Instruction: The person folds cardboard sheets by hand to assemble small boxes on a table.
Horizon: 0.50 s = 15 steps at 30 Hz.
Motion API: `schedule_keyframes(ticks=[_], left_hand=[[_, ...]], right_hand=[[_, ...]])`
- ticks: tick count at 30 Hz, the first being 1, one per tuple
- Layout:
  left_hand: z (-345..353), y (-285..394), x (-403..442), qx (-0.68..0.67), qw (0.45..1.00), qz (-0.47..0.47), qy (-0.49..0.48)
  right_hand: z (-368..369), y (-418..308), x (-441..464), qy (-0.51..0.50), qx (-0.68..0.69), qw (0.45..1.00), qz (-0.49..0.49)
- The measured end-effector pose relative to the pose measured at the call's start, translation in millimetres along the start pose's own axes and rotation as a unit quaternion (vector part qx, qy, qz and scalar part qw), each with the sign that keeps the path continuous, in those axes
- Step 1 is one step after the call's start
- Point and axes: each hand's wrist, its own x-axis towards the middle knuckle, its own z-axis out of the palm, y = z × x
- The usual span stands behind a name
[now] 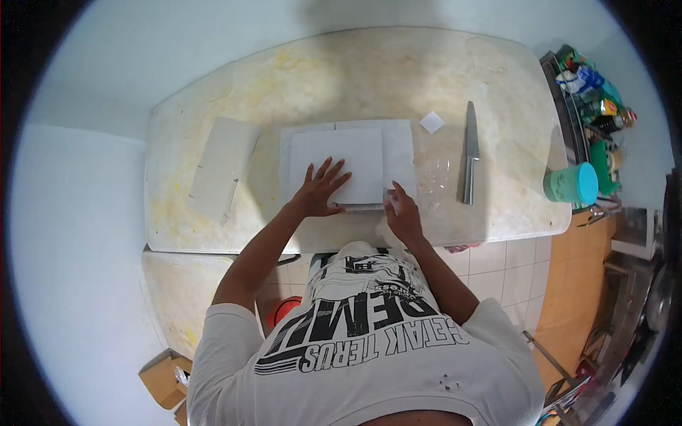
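A smaller white rectangular piece (355,153) lies on a larger white sheet (399,142) on the table. My left hand (321,190) rests flat with spread fingers on the smaller piece's lower left part. At the lower right edge of that piece, my right hand (403,211) is closed, its fingertips around a small greyish item that is too small to make out. A dark strip shows along the piece's near edge, between my hands.
On the pale table (298,85) lie a marked white sheet (224,167) at left, a small white square (432,123), clear plastic (435,176) and a knife (471,153) at right. A teal-lidded container (572,184) stands near the right edge, beside a rack of bottles.
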Motion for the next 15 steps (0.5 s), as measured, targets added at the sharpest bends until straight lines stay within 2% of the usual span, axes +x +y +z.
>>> schedule_keyframes(ticks=[1,2,4,7,10,11,13,15], left_hand=[[-2.4,6.3,4.5,0.007,1.000,-0.006,-0.013],[-5.5,10.0,7.3,0.002,1.000,-0.006,-0.007],[-1.0,13.2,12.6,-0.008,1.000,-0.007,0.012],[11.7,0.5,16.2,-0.005,0.998,0.062,0.014],[17.7,-17.9,19.5,-0.119,0.987,0.108,-0.005],[23.2,-18.4,15.0,-0.084,0.990,0.108,0.024],[-14.4,13.9,5.6,-0.014,0.991,0.105,0.087],[-16.4,26.5,4.4,0.009,0.984,0.117,0.134]], right_hand=[[8.4,-1.1,6.0,0.020,0.101,0.993,0.058],[10.9,-1.7,14.5,-0.011,0.186,0.972,0.144],[1.9,-10.5,33.4,-0.077,0.345,0.887,0.296],[-5.3,-5.6,47.1,-0.162,0.455,0.831,0.277],[-8.1,-1.8,59.5,-0.181,0.514,0.782,0.303],[-6.6,1.3,60.4,-0.182,0.528,0.764,0.323],[0.4,14.6,61.9,-0.175,0.562,0.743,0.320],[1.7,16.3,64.7,-0.175,0.586,0.726,0.314]])
